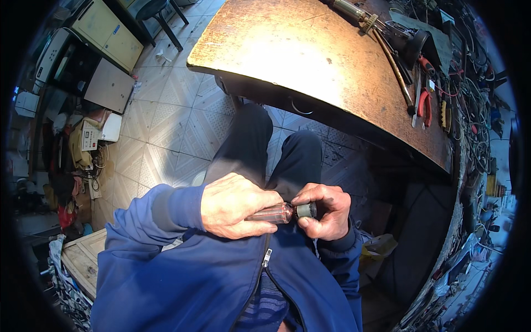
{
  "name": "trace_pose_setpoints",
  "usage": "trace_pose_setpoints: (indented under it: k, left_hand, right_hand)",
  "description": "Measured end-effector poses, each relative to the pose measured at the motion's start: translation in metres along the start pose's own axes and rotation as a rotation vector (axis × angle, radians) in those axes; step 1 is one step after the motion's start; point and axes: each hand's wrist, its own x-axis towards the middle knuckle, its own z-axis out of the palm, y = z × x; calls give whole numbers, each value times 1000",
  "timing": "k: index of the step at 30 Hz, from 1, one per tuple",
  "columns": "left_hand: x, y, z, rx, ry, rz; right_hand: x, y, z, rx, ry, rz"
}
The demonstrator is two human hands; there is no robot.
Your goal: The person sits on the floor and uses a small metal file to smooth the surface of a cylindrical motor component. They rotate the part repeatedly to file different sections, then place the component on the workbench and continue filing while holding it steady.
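Over my lap, my left hand [235, 207] is closed around a translucent reddish-brown cylindrical body [268, 213], like a tool handle. Just to its right, my right hand [326, 210] pinches a short grey-and-dark cylindrical piece [305, 210] between thumb and index finger, at the end of the translucent body. Whether the two pieces are joined, I cannot tell. My fingers hide part of both.
A worn wooden desk [243, 39] spans ahead, bearing a metal tool [348, 11], red-handled pliers [425, 105], screwdrivers and tangled cables [475, 138] along its right. Cabinets [99, 33], a stool [160, 16] and clutter line the left; tiled floor [171, 133] lies below.
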Motion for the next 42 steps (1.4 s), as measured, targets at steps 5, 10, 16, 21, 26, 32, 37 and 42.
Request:
trace_pose_setpoints:
  k: [5, 10, 16, 21, 26, 32, 37, 42]
  left_hand:
    - [1, 7, 4, 245, 173, 48]
    - [-3, 11, 16, 415, 341, 35]
    - [-2, 22, 21, 687, 377, -37]
    - [3, 11, 5, 278, 177, 26]
    - [14, -17, -12, -372, -433, -140]
    - [10, -1, -1, -138, -169, -109]
    - [4, 14, 9, 203, 145, -32]
    - [3, 20, 23, 507, 358, -20]
  right_hand:
    - [2, -2, 2, 0, 60, -10]
    - [-3, -3, 6, 41, 129, 121]
    - [-3, -1, 9, 48, 178, 112]
    - [-3, -1, 2, 31, 117, 29]
    - [2, -6, 3, 54, 51, -9]
    - [0, 0, -2, -34, 51, -42]
    - [-6, 0, 2, 53, 133, 97]
    - [-5, 1, 5, 91, 180, 123]
